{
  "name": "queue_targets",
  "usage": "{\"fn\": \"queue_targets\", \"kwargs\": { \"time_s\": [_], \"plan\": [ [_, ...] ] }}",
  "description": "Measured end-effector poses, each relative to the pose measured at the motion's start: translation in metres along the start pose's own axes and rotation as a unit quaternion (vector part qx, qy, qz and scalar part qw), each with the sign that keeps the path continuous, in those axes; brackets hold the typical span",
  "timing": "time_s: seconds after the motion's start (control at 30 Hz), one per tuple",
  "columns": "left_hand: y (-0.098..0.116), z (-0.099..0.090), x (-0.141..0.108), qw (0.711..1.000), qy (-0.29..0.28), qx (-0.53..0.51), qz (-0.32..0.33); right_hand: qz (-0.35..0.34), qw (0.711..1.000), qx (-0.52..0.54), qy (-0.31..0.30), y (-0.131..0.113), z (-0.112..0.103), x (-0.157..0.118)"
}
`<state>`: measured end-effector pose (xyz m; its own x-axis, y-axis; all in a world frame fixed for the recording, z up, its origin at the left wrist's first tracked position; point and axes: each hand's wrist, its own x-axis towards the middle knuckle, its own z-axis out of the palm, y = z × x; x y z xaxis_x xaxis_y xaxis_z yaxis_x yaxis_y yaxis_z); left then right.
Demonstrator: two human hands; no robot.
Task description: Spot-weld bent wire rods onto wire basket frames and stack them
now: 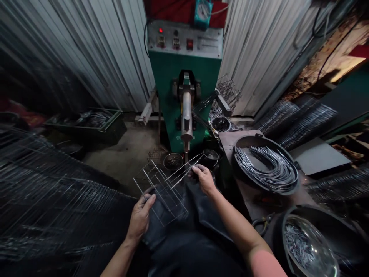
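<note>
My left hand [141, 213] grips the left edge of a small wire rack [156, 189], thumb on top and fingers curled round. The rack is a tilted grid of thin metal rods above my dark-clothed lap. Between thumb and fingers, my right hand [203, 177] pinches a bent wire piece [183, 167] with long, nearly parallel legs. Those legs reach left over the rack's upper right part; whether they touch it I cannot tell. Just beyond my hands, a green machine [164, 77] holds out a thick metal cylinder arm [186, 111].
Stacked wire grids [57, 207] crowd the left. On the right, a bench [227, 140] carries a round pan [238, 169] of curved wires and a bowl [325, 250] of short metal pieces. A small bowl [173, 168] sits below the machine. A green bin [118, 119] stands back left.
</note>
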<state>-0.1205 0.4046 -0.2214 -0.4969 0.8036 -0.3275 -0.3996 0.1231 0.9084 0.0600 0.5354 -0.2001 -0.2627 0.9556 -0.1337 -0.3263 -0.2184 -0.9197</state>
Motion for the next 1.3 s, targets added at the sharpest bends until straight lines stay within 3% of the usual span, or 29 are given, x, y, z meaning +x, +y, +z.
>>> {"fn": "queue_targets", "kwargs": {
  "time_s": [0.17, 0.4, 0.8, 1.1, 1.2, 1.27, 1.3],
  "plan": [
    [-0.002, -0.004, 0.003, 1.0, -0.004, -0.012, -0.022, 0.012, 1.0, 0.0, -0.006, 0.007, 0.0, 0.005],
    [-0.004, -0.001, 0.026, 0.999, -0.034, 0.024, -0.003, 0.016, 0.999, 0.014, 0.026, 0.007, 0.001, 0.023],
    [0.016, 0.016, 0.045, 0.999, -0.014, 0.044, 0.028, 0.016, 0.999, 0.016, 0.034, 0.005, 0.005, 0.049],
    [0.024, 0.023, 0.05, 0.999, -0.022, 0.03, -0.004, 0.029, 0.999, 0.0, 0.029, 0.003, 0.007, 0.058],
    [0.024, 0.024, 0.049, 0.999, -0.019, 0.021, -0.023, 0.021, 0.997, -0.077, 0.021, -0.001, 0.0, 0.056],
    [0.024, 0.025, 0.049, 0.999, -0.011, 0.02, -0.023, -0.065, 0.975, -0.208, 0.041, -0.008, -0.01, 0.056],
    [0.024, 0.025, 0.049, 1.0, -0.006, 0.017, -0.024, -0.129, 0.949, -0.285, 0.051, -0.014, -0.016, 0.058]
  ]
}}
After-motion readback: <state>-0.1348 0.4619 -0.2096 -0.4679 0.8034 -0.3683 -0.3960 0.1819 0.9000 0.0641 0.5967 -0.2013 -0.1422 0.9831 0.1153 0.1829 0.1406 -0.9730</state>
